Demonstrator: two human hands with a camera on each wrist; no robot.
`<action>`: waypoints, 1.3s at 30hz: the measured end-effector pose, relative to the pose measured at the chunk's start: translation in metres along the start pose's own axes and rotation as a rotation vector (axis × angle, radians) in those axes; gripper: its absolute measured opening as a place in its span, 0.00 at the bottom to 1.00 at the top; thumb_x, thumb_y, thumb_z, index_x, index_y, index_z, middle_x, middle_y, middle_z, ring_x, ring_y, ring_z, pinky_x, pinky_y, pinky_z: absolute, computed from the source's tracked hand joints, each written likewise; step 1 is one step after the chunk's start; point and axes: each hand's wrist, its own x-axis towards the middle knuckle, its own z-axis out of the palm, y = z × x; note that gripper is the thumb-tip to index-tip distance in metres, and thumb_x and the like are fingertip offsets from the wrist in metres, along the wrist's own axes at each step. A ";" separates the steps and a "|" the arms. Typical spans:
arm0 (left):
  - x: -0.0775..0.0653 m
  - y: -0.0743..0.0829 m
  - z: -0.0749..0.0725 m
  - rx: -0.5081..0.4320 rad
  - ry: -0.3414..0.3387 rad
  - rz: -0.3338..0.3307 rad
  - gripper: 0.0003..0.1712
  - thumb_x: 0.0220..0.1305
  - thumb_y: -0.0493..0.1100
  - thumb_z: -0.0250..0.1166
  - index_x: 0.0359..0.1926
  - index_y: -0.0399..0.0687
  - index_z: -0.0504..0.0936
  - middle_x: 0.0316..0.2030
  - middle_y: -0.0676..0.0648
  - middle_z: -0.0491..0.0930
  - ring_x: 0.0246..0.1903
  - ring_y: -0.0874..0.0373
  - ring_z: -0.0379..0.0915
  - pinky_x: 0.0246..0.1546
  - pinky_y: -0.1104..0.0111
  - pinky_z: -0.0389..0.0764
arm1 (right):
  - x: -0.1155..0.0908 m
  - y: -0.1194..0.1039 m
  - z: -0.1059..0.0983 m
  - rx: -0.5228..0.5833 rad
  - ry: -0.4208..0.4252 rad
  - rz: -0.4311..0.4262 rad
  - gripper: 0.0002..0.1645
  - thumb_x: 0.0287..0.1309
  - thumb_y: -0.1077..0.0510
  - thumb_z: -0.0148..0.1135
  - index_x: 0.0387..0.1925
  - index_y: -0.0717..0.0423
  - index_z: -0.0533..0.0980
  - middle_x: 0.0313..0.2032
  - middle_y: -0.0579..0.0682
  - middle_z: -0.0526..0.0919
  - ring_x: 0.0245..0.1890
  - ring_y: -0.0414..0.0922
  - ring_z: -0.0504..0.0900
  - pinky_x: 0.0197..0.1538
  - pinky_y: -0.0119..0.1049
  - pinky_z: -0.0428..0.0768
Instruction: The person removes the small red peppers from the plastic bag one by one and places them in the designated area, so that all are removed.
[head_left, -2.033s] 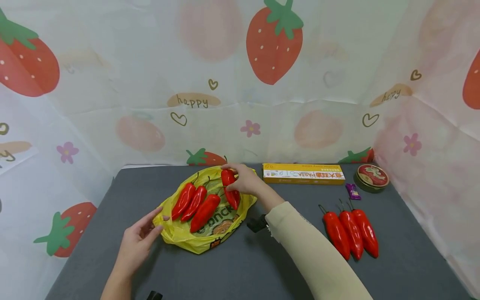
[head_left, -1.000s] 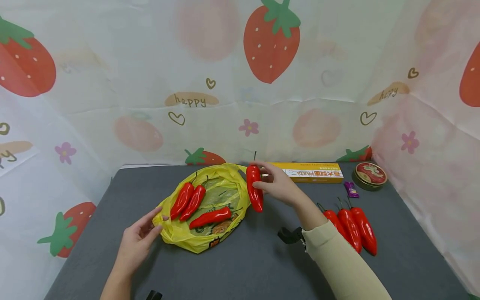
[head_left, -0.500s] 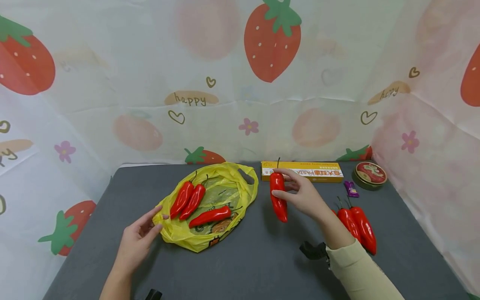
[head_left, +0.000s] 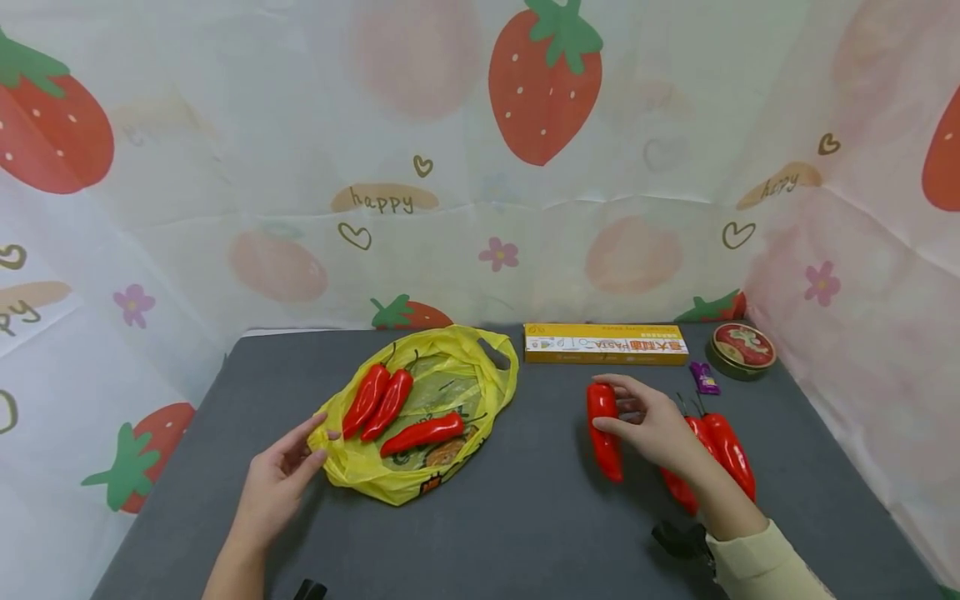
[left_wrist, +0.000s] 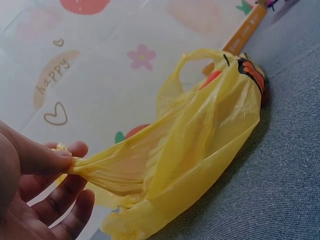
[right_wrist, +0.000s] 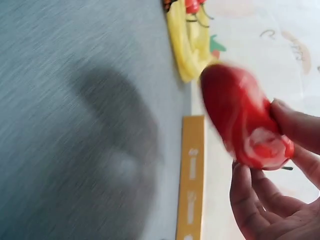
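My left hand (head_left: 277,479) pinches the near left rim of a yellow plastic bag (head_left: 345,473); the left wrist view shows the film bunched between thumb and finger. Inside the opened bag lie three red chili peppers, two side by side (head_left: 366,400) and one crosswise (head_left: 423,434). Over the table's right half, my right hand (head_left: 652,425) grips another red chili pepper (head_left: 604,433) between thumb and fingers. The right wrist view shows this pepper (right_wrist: 235,110) held off the table, its shadow below. Several more red peppers (head_left: 731,454) lie just right of that hand, partly hidden by the forearm.
A yellow pasta box (head_left: 606,344) lies along the back edge of the dark grey table (head_left: 487,533). Right of it are a round tin with a red lid (head_left: 742,348) and a small purple packet (head_left: 704,377). A strawberry-print curtain (head_left: 465,150) hangs behind.
My right hand has lifted a pepper out of the bag and carried it right, towards the loose peppers. One pepper in the bag has turned crosswise. My left hand has stayed on the rim.
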 end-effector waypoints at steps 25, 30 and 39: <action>-0.001 0.000 0.000 -0.002 0.000 0.007 0.30 0.72 0.41 0.63 0.72 0.52 0.71 0.55 0.44 0.85 0.44 0.66 0.73 0.44 0.84 0.76 | -0.032 0.031 -0.021 -0.295 0.012 -0.048 0.36 0.55 0.53 0.76 0.65 0.52 0.75 0.52 0.56 0.82 0.43 0.47 0.80 0.44 0.46 0.83; -0.001 0.001 0.000 0.005 -0.003 -0.009 0.29 0.72 0.41 0.63 0.72 0.53 0.71 0.55 0.44 0.85 0.44 0.64 0.73 0.44 0.83 0.77 | -0.032 0.031 -0.019 -0.352 -0.006 -0.004 0.36 0.55 0.49 0.76 0.64 0.51 0.76 0.54 0.57 0.83 0.47 0.52 0.80 0.50 0.55 0.81; 0.000 0.002 0.000 0.017 -0.003 -0.028 0.29 0.71 0.39 0.63 0.72 0.52 0.72 0.54 0.43 0.85 0.42 0.62 0.72 0.41 0.80 0.78 | -0.030 0.034 -0.017 -0.413 -0.041 0.012 0.36 0.56 0.47 0.74 0.65 0.51 0.76 0.59 0.63 0.77 0.59 0.64 0.73 0.56 0.68 0.73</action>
